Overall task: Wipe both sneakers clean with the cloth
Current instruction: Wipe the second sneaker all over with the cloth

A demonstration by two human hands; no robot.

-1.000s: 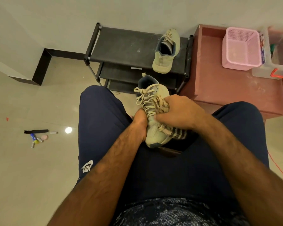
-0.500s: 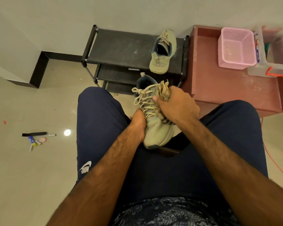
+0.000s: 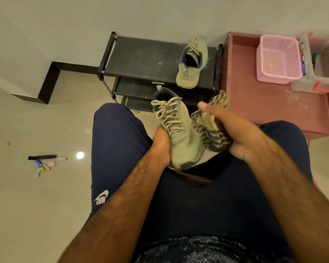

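A beige sneaker (image 3: 180, 133) with tied laces sits between my knees, toe toward me. My left hand (image 3: 160, 147) grips its left side near the toe. My right hand (image 3: 234, 133) holds a bunched striped beige-and-dark cloth (image 3: 207, 128) just to the right of the sneaker, beside its right flank; whether cloth and shoe touch is unclear. The second beige sneaker (image 3: 191, 63) lies on the top shelf of the black shoe rack (image 3: 141, 57), toe toward me.
A reddish low table (image 3: 264, 107) at the right carries a pink basket (image 3: 277, 57) and a clear plastic box (image 3: 323, 69). Small items, batteries and a black strap (image 3: 42, 157), lie on the tiled floor at left. My dark trousers fill the foreground.
My right hand has lifted the cloth off the laces and drawn it away to the sneaker's right side. My left hand keeps its hold on the sneaker.
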